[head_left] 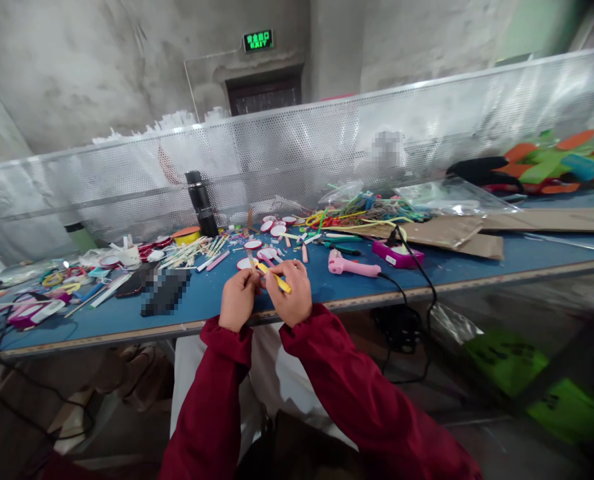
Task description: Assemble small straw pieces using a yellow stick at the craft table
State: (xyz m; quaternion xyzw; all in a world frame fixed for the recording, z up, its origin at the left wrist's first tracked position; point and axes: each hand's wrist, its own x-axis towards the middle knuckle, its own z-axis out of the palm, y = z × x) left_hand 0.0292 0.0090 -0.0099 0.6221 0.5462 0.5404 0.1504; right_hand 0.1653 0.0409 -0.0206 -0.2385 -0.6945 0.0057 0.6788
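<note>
Both hands meet at the front edge of the blue-topped workbench (201,310). Closed fingers of my right hand (297,293) hold a slim yellow pen-like tool (283,284), slanted, its back end sticking out over the palm; I cannot make out its exact kind. My left hand (237,300) pinches a thin pale stick (251,259) that points up and away. The fingertips of the two hands are close together and partly hide what lies between them. Just beyond them lie small white discs with red rims (252,245) and short pink sticks (305,253).
Right of my hands lie a pink hot glue gun (353,265) with a black cord and a purple box (397,253). Behind are tangled colored cords (361,210) and cardboard (441,230). Leftward are a black bottle (201,203), loose sticks (197,253) and a dark phone-like slab (165,291).
</note>
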